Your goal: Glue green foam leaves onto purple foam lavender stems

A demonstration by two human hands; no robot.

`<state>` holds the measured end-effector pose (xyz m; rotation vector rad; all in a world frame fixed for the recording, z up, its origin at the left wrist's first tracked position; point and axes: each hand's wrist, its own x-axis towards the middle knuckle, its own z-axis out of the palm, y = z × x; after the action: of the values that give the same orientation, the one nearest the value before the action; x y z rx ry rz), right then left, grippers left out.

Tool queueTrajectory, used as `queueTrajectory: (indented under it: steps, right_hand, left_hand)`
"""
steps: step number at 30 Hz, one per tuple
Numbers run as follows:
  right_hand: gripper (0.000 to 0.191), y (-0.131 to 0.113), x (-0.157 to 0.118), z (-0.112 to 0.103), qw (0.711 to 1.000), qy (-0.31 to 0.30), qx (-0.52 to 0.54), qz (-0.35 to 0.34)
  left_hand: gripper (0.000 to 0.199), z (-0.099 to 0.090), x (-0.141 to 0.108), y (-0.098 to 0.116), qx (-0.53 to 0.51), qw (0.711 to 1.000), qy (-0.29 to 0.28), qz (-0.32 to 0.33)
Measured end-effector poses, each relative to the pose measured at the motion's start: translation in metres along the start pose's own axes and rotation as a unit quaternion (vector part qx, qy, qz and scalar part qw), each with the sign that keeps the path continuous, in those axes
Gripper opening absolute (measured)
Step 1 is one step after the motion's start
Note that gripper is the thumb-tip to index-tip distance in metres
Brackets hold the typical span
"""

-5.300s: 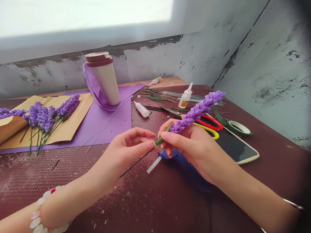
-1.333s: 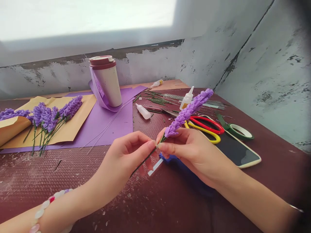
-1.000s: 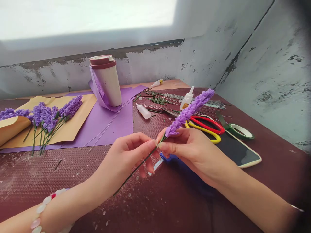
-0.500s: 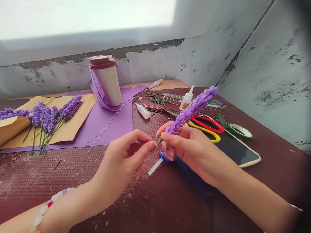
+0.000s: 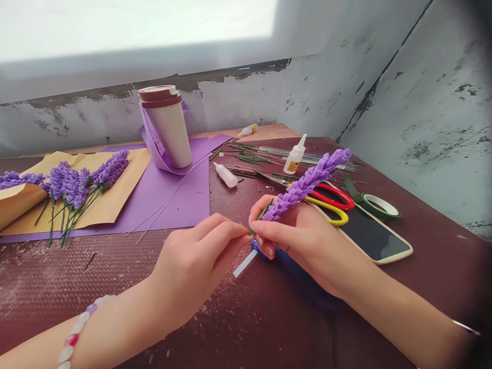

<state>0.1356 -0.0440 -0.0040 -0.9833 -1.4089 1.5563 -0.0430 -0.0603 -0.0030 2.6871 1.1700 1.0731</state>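
Note:
Between the thumb and fingers of my right hand [image 5: 294,225] is an artificial lavender spike [image 5: 307,183], its purple head slanting up to the right. My left hand [image 5: 209,251], wearing a bead bracelet [image 5: 79,326], pinches the lower end of its green stem, which the fingertips mostly hide. A narrow green leaf-like piece [image 5: 266,209] shows beside the base of the flower head. Under my right hand lies a blue tool that looks like a glue gun [image 5: 303,277], partly hidden, with a translucent glue stick [image 5: 245,263] poking out.
Finished lavender stems [image 5: 73,189] lie on brown paper [image 5: 126,179] at left. A lidded cup [image 5: 172,130] stands on purple paper [image 5: 192,200]. Glue bottles [image 5: 295,156], wires [image 5: 249,155], scissors [image 5: 334,205], a phone [image 5: 378,238] and green tape [image 5: 380,206] occupy the right side.
The lavender spike has tipped lower toward the right. The green leaf-like piece now shows at its base, and my left fingers have closed up against my right fingertips.

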Motion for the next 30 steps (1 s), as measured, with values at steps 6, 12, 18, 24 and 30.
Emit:
queueTrajectory:
  steps: [6,12,18,24,30]
  right_hand:
    - [0.006,-0.001,0.0,-0.001,1.0,-0.026,0.009,0.0]
    - [0.004,0.0,0.001,-0.001,0.998,-0.043,0.044,0.007]
    - [0.004,-0.002,-0.002,-0.001,0.998,-0.04,0.039,-0.005]
    - [0.005,-0.002,-0.003,-0.001,0.999,-0.041,0.016,-0.013]
    - [0.005,-0.001,-0.001,0.0,0.998,-0.005,-0.059,-0.019]
  left_hand:
    - [0.012,-0.004,0.007,0.002,-0.049,0.996,-0.026,-0.069]
    - [0.015,-0.007,0.016,0.001,-0.233,0.934,-0.102,-0.251]
    - [0.023,-0.008,0.019,0.0,-0.41,0.819,-0.151,-0.371]
    - [0.026,-0.003,0.015,-0.004,-0.531,0.726,-0.177,-0.398]
    - [0.022,-0.005,0.016,-0.001,-0.449,0.802,-0.146,-0.367]
